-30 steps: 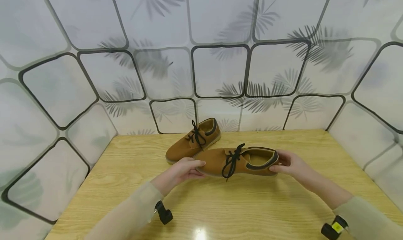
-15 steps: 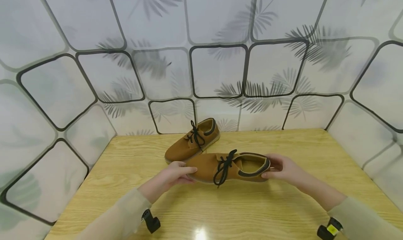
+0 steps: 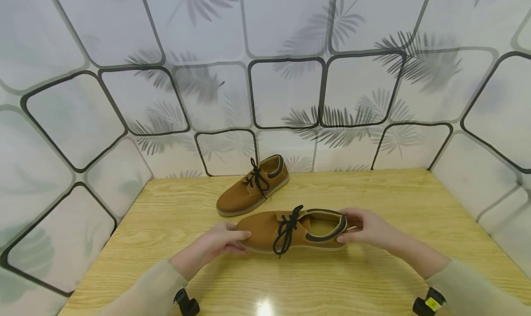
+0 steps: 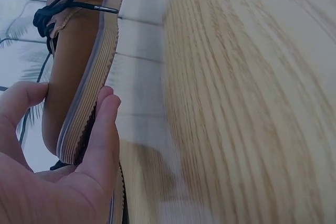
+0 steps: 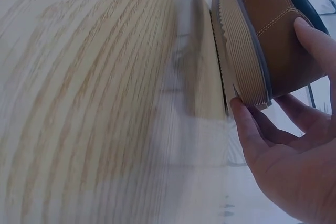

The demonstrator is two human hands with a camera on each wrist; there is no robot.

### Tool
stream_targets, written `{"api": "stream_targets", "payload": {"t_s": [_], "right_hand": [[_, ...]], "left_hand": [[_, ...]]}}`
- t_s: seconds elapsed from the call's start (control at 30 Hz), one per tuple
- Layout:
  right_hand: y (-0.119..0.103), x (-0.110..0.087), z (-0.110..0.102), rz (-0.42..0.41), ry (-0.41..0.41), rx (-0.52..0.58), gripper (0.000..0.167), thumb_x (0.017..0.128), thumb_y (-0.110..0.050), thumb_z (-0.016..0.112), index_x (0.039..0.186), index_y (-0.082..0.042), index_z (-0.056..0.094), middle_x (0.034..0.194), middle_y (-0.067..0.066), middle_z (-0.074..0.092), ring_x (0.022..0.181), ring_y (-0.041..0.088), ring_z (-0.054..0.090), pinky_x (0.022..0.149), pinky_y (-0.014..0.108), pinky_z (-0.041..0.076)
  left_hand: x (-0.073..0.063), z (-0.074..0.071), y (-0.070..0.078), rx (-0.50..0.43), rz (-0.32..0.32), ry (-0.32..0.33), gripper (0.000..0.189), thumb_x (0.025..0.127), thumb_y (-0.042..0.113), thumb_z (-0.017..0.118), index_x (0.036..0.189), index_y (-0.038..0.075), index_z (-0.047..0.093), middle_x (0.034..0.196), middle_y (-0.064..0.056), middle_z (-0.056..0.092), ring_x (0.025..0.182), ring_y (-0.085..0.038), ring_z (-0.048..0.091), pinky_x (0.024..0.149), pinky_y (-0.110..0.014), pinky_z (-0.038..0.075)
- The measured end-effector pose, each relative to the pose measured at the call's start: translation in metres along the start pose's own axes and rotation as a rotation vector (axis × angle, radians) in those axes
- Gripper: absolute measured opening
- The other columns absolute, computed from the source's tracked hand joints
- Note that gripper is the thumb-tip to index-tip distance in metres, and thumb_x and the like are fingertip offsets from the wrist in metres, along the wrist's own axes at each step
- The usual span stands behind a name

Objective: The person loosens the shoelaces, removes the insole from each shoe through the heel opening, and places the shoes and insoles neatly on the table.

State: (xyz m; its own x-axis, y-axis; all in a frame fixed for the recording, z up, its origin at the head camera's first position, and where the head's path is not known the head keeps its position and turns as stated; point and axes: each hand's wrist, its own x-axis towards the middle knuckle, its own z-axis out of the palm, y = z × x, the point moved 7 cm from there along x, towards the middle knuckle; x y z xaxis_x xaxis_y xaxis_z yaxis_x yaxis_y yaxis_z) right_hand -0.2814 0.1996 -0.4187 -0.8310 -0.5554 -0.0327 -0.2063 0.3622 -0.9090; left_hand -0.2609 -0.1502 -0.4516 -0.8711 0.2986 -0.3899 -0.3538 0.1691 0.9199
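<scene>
Both hands hold one brown lace-up shoe by its two ends, toe to the left and black laces tied in a bow. My left hand grips the toe, thumb on the upper and fingers under the ribbed sole. At the heel, my right hand pinches with the thumb on the dark-collared back and fingers beneath. In both wrist views the shoe is raised off the table. Its matching shoe stands just behind, toe pointing to the front left.
The wooden table has a patterned curtain-like wall at its back and both sides. A black device is strapped to the left wrist, and another to the right.
Both hands have brought the held shoe toward the person and somewhat to the left. A gap now shows between it and the standing shoe, which it overlapped before.
</scene>
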Motion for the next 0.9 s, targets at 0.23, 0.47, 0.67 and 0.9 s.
{"api": "stream_targets", "payload": {"t_s": [0.23,0.47,0.67,0.9], "right_hand": [[-0.001,0.003,0.007,-0.005,-0.004,-0.002,0.071,0.09,-0.014,0.086,0.144,0.016,0.051,0.128,0.028,0.07,0.111,0.011,0.07,0.091,0.022,0.063],[0.004,0.006,0.015,0.01,-0.013,0.009,0.069,0.087,-0.011,0.088,0.141,0.016,0.054,0.125,0.029,0.07,0.108,0.025,0.074,0.089,0.022,0.064],[0.007,0.005,0.02,0.01,-0.034,0.024,0.071,0.087,-0.009,0.088,0.141,0.018,0.052,0.126,0.03,0.069,0.113,0.034,0.072,0.09,0.022,0.064],[0.013,0.006,0.022,0.029,-0.048,0.024,0.072,0.089,-0.014,0.086,0.144,0.017,0.05,0.129,0.027,0.069,0.116,0.024,0.07,0.092,0.021,0.062]], "left_hand": [[-0.003,-0.003,-0.005,0.006,0.007,-0.014,0.044,0.101,0.008,0.066,0.131,-0.021,0.052,0.094,-0.015,0.08,0.078,-0.016,0.078,0.083,-0.034,0.068],[-0.008,-0.003,-0.012,0.046,-0.012,0.003,0.048,0.101,0.006,0.067,0.135,-0.023,0.048,0.113,-0.031,0.074,0.088,-0.022,0.079,0.089,-0.039,0.068],[-0.009,-0.003,-0.019,0.089,-0.028,0.036,0.051,0.101,0.006,0.068,0.137,-0.023,0.046,0.117,-0.034,0.071,0.088,-0.024,0.078,0.089,-0.042,0.068],[-0.012,-0.004,-0.023,0.143,-0.017,0.071,0.052,0.1,0.01,0.071,0.135,-0.019,0.046,0.118,-0.031,0.071,0.088,-0.026,0.079,0.084,-0.04,0.068]]}}
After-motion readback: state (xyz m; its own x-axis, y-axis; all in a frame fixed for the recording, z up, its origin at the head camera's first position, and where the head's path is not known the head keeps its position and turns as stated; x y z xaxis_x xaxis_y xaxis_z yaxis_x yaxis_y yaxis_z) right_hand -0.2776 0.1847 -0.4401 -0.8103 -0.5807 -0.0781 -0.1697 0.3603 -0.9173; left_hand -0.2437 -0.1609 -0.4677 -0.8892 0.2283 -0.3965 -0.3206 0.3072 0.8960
